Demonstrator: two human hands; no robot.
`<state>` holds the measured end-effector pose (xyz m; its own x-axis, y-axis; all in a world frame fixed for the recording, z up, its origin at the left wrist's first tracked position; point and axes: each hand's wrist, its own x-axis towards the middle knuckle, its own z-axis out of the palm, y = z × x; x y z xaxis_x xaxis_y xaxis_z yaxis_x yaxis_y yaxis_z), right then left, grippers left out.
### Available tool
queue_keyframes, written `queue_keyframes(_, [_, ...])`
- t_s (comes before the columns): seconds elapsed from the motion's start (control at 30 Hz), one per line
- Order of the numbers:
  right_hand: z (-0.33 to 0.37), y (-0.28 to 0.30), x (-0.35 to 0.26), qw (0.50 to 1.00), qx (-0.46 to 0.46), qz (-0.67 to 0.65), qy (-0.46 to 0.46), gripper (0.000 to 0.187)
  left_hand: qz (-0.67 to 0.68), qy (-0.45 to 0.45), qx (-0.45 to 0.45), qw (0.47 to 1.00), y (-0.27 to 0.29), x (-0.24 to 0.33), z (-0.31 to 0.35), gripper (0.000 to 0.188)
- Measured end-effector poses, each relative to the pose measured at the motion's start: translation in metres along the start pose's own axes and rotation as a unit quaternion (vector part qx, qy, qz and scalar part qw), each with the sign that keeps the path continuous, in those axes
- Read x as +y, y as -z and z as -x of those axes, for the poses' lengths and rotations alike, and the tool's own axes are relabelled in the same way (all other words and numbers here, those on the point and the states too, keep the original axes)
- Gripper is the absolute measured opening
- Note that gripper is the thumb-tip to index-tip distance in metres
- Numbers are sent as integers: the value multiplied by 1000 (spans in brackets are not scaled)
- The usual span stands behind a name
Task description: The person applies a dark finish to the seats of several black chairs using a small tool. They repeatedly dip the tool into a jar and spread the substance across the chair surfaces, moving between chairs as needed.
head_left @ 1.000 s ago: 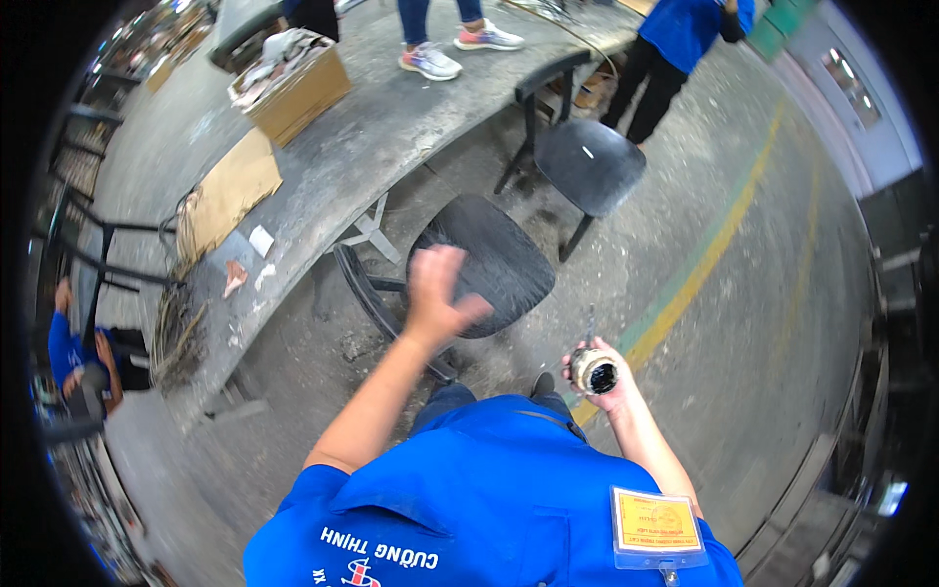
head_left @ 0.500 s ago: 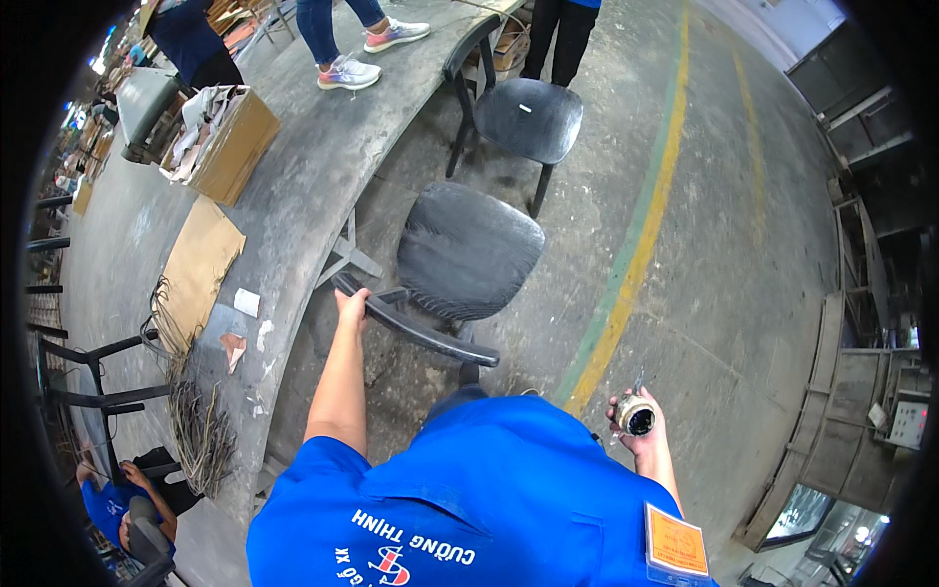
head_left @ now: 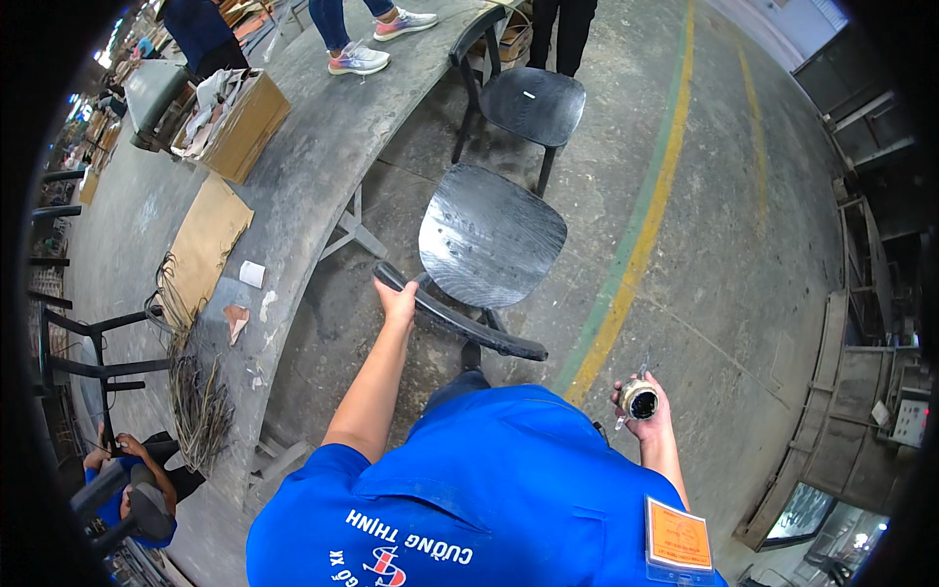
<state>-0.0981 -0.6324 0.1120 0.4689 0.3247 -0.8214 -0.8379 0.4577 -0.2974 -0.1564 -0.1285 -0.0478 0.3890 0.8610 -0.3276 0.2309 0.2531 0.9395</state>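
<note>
One black wood-grained chair (head_left: 492, 235) stood on the floor (head_left: 724, 323) just beside the grey bench (head_left: 318, 161), your left hand (head_left: 397, 302) curled round the left end of its backrest (head_left: 460, 324) and your right hand (head_left: 656, 421) wrapped about a small open jar (head_left: 640, 399), dark inside; the step looked like positioning the chair, and the next move seemed to call for a level jar

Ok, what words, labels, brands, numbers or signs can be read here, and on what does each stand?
Blue shirt: white lettering and a red-and-white emblem, legible in part; wording not copied here.
Orange badge: printing too small to read.
White paper on the table: any print too small to read.
Jar in the right hand: no readable text.
White panel at the far right: any markings too small to read.
</note>
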Motion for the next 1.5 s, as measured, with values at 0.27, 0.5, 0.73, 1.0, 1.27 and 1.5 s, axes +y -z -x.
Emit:
queue_keyframes(0.27, [13,33,9,1000,4,18,4,32,-7,16,-8,1000,1,5,-2,94])
queue_keyframes(0.5, [17,48,20,1000,17,-16,-2,31,-26,20,-11,999,8,0,-22,94])
queue_keyframes(0.73, [15,49,23,999,35,-17,3,30,-26,50,-3,998,12,0,-29,90])
queue_keyframes(1.0, [13,47,24,999,38,-13,6,29,4,31,-11,999,13,1,-21,91])
queue_keyframes(1.27, [13,51,27,998,45,-35,6,27,41,73,-9,996,46,3,-18,87])
queue_keyframes(1.5, [-1,49,23,1000,15,7,0,27,65,76,-13,995,81,0,-5,87])
